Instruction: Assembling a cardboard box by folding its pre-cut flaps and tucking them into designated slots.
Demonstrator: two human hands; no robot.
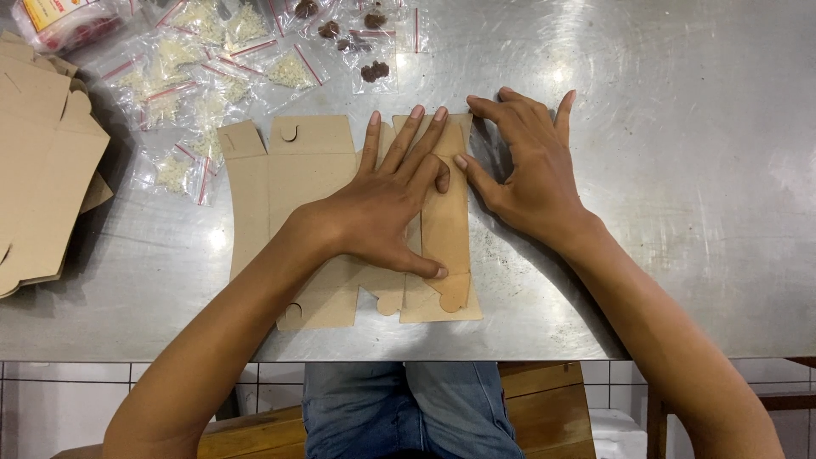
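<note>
Head view looks straight down on my two hands, both spread flat on one brown die-cut cardboard box blank [297, 183] lying unfolded on the steel surface [680, 170]. My left hand [387, 204] is open, palm down, four fingers fanned toward the far edge of the blank and the thumb stretched along a folded-over panel near its right side. My right hand [527, 166] is open too, gripping nothing; its thumb touches that same panel just beside my left fingertips, while its other fingers rest on the bare steel past the blank's right edge. The blank shows tabs with small half-round notches at its near and far ends. Well off to the left of my left hand sits one stack of more brown blanks [42, 153], its count hidden by overlap. Beyond my left hand's fingertips lies a scatter of small clear zip bags with red seal strips: those holding pale off-white bits [183, 85], too overlapped to count surely, and at least three holding dark brown lumps [361, 38]. At the far left corner is one clear packet with a yellow-and-red label [59, 19].
</note>
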